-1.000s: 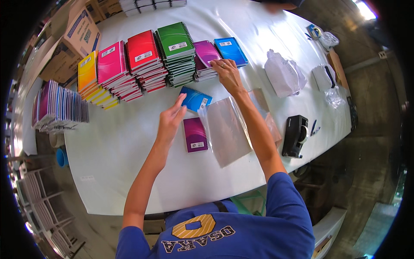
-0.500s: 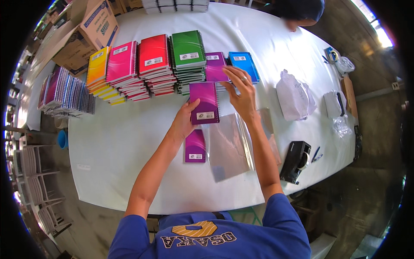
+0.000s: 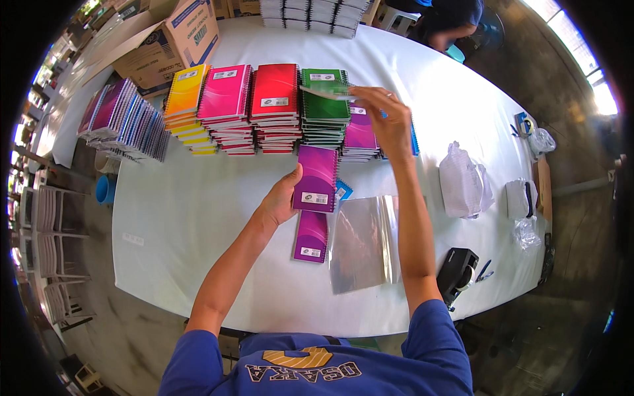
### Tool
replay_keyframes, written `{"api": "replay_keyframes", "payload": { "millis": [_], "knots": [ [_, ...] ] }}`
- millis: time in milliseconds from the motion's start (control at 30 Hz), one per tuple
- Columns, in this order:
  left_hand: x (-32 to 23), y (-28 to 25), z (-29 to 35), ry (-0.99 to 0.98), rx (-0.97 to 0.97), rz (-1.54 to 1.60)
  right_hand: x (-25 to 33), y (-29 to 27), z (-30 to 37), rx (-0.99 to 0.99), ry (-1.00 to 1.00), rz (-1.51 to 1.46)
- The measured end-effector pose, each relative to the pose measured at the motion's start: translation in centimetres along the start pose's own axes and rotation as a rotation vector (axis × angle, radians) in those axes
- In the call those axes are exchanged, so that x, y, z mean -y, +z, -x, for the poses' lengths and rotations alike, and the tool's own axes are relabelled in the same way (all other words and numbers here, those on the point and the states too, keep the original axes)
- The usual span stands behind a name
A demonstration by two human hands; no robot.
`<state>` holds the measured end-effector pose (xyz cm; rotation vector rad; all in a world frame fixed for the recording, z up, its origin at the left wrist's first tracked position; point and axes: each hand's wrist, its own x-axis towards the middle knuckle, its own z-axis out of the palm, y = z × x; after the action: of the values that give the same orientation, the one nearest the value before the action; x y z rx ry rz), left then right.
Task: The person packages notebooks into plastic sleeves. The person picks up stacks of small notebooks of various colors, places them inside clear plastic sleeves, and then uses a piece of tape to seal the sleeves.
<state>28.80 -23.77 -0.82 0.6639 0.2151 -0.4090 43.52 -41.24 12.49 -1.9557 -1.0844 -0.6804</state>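
My left hand [image 3: 282, 196] grips a purple spiral notebook [image 3: 316, 175] by its left edge, thumb on the cover. Below it, another purple notebook [image 3: 310, 239] lies on the table, and a blue notebook's corner [image 3: 343, 190] pokes out beside them. My right hand [image 3: 389, 115] pinches a green spiral notebook [image 3: 328, 91], tilted and slightly blurred, above the green notebook stack [image 3: 323, 113]. Under that hand stands a purple notebook stack [image 3: 360, 132]; a blue stack [image 3: 415, 135] is mostly hidden by my hand and wrist. Clear plastic sheets [image 3: 363, 244] lie by my right forearm.
Red [image 3: 274, 96], pink [image 3: 224, 99] and yellow [image 3: 185, 96] notebook stacks stand leftward, near more notebooks [image 3: 129, 122] and an open carton [image 3: 165, 56]. At right are a black tape dispenser [image 3: 457, 272] and white plastic bag [image 3: 464, 181]. Another person [image 3: 452, 23] is at the far side.
My right hand has gone from beside the held purple notebook to the green stack and taken hold of a green notebook. The view has shifted; a blue notebook corner now shows beside the purple ones.
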Motion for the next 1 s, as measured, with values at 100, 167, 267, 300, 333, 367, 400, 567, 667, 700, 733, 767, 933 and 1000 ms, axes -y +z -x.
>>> {"api": "replay_keyframes", "payload": {
  "millis": [100, 167, 267, 300, 333, 367, 400, 567, 667, 700, 733, 767, 933, 1000],
  "knots": [
    [0.0, 0.5, 0.2, -0.047, -0.027, 0.016, 0.6, -1.3, -1.3, 0.069, 0.267, -0.272],
    [-0.7, 0.7, 0.6, -0.057, -0.043, 0.030, 0.9, -3.0, -1.5, 0.059, 0.234, -0.421],
    [-1.7, 1.3, 1.8, -0.020, 0.083, 0.074, 1.0, -3.7, -2.2, 0.308, 0.003, -0.939],
    [-2.4, 1.2, 2.5, -0.043, 0.127, 0.150, 2.0, -2.4, -2.5, 0.433, -0.037, -0.995],
    [-3.0, 0.8, 3.2, -0.059, 0.171, 0.224, 3.3, -0.8, -2.9, 0.561, -0.086, -1.051],
    [-2.9, -0.6, 3.3, -0.054, 0.152, 0.081, 4.6, 0.7, -3.0, 0.695, -0.054, -1.013],
    [-3.1, -1.6, 3.8, -0.037, 0.143, 0.078, 5.6, 2.2, -3.0, 0.828, -0.024, -0.966],
    [-5.2, -1.2, 8.6, 0.138, 0.074, 0.080, 6.7, 6.7, -2.6, 0.742, 0.141, -0.844],
    [-6.8, -2.1, 10.1, 0.137, 0.018, 0.093, 5.8, 9.4, -2.6, 0.260, 0.040, -0.115],
    [-7.2, -2.3, 10.3, 0.200, -0.069, 0.051, 5.1, 10.5, -1.9, 0.264, 0.040, -0.117],
    [-7.5, -2.4, 10.2, 0.262, -0.150, 0.008, 4.4, 11.0, -1.3, 0.209, -0.047, 0.097],
    [-7.6, -2.3, 10.0, 0.266, -0.157, 0.058, 3.4, 11.2, -0.8, 0.153, -0.133, 0.314],
    [-7.5, -4.5, 9.3, 0.279, -0.131, 0.116, 4.7, 9.7, -2.0, 0.219, -0.207, 0.331],
    [-7.2, -4.5, 9.0, 0.276, -0.101, 0.140, 6.4, 8.2, -1.8, -0.026, -0.043, 0.189]
  ]
}}
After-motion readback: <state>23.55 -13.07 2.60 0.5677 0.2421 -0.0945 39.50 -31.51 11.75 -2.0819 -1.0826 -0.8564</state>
